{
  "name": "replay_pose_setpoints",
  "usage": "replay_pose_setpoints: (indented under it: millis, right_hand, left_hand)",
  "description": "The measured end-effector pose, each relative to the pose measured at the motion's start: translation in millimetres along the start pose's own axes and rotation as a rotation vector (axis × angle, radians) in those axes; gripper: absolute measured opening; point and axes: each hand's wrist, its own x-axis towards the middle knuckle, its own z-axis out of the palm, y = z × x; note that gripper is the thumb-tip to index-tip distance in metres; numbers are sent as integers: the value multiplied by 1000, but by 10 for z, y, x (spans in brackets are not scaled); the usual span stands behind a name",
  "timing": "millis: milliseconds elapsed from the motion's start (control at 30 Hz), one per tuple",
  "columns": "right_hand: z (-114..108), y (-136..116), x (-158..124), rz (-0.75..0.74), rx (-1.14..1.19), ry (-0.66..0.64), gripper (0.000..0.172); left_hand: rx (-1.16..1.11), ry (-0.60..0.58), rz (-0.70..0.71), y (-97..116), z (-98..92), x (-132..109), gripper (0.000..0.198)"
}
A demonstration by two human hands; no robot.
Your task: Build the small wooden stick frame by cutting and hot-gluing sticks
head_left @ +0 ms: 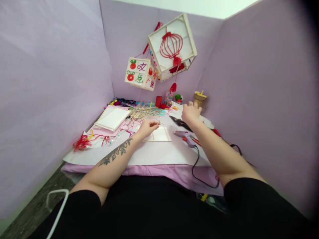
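My left hand (149,126) is closed in a loose pinch above a small square white panel with a wooden frame (159,135); what its fingers hold is too small to make out. Just beyond it lies a heap of thin wooden sticks (144,113). My right hand (190,112) reaches toward the far right of the table, its fingers spread and holding nothing, close to a wooden spool-shaped object (199,98). A purple glue gun (184,137) with a black cord lies between my forearms, and a black tool (179,122) rests beside my right wrist.
A stack of white framed panels (112,118) and tangled red yarn (83,141) lie at the left. Two square paper lanterns (171,46) (141,73) hang over the back. Small containers (168,99) stand at the rear. Lilac walls (45,83) enclose the table.
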Motion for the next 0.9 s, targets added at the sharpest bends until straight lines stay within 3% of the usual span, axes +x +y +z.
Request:
replay_pose_setpoints:
  millis: [67, 133, 300, 400, 533, 900]
  right_hand:
    - [-53, 138, -69, 24, -32, 130, 44]
    - [-14, 179, -243, -71, -4, 152, 39]
    - [261, 39, -885, -431, 148, -108, 22]
    - [390, -7, -1185, -507, 181, -117, 23]
    - [479, 60, -1347, -465, 204, -47, 22]
    - [682, 189, -1414, -314, 156, -50, 24]
  left_hand:
    - [41, -52, -11, 10, 65, -15, 14]
    - [80, -94, -28, 26, 119, -30, 14]
    - [208, -197, -73, 60, 138, -69, 17]
    - [282, -239, -88, 68, 117, -87, 20]
    - [343, -276, -111, 80, 120, -97, 22]
    - [426, -331, -98, 143, 108, -112, 23]
